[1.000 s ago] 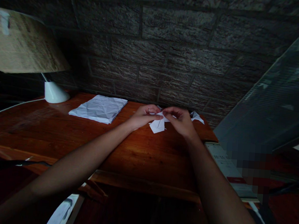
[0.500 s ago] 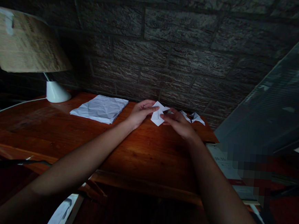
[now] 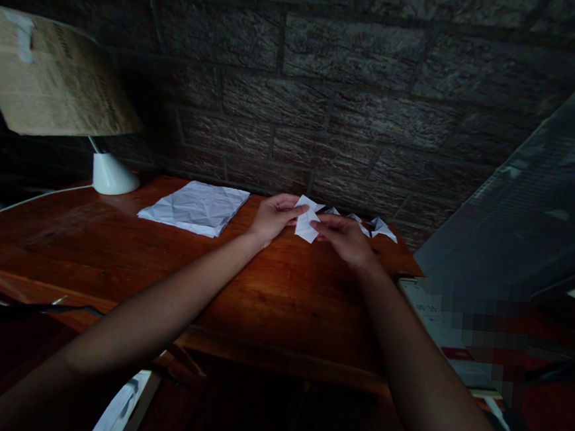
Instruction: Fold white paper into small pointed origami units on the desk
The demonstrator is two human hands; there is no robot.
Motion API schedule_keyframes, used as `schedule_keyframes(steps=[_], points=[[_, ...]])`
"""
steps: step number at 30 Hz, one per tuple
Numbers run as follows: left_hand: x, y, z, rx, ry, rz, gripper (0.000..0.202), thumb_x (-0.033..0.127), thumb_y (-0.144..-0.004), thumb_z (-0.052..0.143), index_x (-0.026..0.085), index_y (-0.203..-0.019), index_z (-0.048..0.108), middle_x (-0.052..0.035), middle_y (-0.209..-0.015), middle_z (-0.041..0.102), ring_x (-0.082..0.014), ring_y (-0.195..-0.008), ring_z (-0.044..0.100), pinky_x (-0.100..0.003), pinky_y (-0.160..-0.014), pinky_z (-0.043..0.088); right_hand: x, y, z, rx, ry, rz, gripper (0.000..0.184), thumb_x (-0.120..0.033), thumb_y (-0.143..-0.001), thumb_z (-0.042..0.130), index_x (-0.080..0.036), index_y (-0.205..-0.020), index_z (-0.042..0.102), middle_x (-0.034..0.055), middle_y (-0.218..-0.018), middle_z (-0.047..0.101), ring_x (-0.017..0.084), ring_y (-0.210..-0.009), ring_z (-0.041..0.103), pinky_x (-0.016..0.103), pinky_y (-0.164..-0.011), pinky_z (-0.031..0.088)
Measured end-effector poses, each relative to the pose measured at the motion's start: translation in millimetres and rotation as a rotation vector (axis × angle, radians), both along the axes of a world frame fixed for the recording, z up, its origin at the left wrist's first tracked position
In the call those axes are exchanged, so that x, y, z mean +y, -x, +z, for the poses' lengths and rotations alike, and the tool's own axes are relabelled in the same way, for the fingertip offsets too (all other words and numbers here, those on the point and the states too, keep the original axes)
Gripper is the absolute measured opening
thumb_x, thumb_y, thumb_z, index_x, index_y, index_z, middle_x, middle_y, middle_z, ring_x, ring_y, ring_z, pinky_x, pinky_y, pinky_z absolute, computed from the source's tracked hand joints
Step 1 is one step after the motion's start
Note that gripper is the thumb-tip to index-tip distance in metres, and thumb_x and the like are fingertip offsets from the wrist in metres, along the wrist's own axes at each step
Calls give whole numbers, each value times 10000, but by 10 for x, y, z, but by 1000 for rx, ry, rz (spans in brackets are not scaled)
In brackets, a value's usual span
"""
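Folded paper piece (image 3: 306, 225) is held just above the desk (image 3: 262, 286) near its far edge, probably lifted so both sides can be gripped. Left hand (image 3: 272, 217): fingers curled, pinching its left edge. Right hand (image 3: 345, 237): fingertips closed on its right side. More folded pieces (image 3: 381, 228) lie toward the far right corner. A creased sheet (image 3: 196, 207) lies flat further left.

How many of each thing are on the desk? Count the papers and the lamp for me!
Held folded paper: 1
Loose folded pieces: at least 2, partly hidden
Flat creased sheet: 1
Lamp: 1
Total: at least 5
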State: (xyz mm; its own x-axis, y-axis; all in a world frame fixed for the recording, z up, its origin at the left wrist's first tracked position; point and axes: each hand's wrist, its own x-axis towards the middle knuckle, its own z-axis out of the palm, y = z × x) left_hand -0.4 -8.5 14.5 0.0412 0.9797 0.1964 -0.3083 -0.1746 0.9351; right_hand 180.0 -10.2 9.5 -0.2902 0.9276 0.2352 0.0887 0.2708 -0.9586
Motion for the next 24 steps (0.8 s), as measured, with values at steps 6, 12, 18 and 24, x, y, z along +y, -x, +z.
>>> schedule_keyframes(steps=[6, 12, 18, 24], points=[[-32, 6, 11, 78, 3, -102, 365, 252, -523, 893, 148, -804, 684, -27, -826, 731, -114, -729, 634, -246, -672, 487, 15, -14, -8, -34, -69, -22, 276, -431, -706, 775, -214, -876, 771, 17, -846, 757, 144, -702, 622, 319, -718, 508], [-11, 4, -1, 32, 11, -108, 358, 263, -542, 888, 149, -822, 696, -27, -813, 726, -113, -715, 633, -254, -675, 499, 0, -7, 1, -21, -72, -14, 262, -414, -724, 770, -211, -891, 771, 21, -868, 753, 146, -732, 632, 327, -746, 498], [-8, -4, -2, -7, 6, -93, 308, 339, -608, 859, 151, -799, 707, -21, -806, 709, -121, -724, 628, -282, -707, 520, -13, 7, 5, -30, -73, -25, 254, -415, -724, 765, -222, -890, 770, 23, -867, 751, 151, -735, 621, 317, -704, 495], [16, 9, -1, 5, -20, -55, 295, 409, -660, 814, 151, -755, 705, -33, -788, 695, -144, -747, 620, -287, -699, 514, -10, 13, 7, -31, -82, -18, 229, -394, -707, 780, -233, -869, 772, 5, -827, 735, 139, -679, 590, 304, -660, 472]])
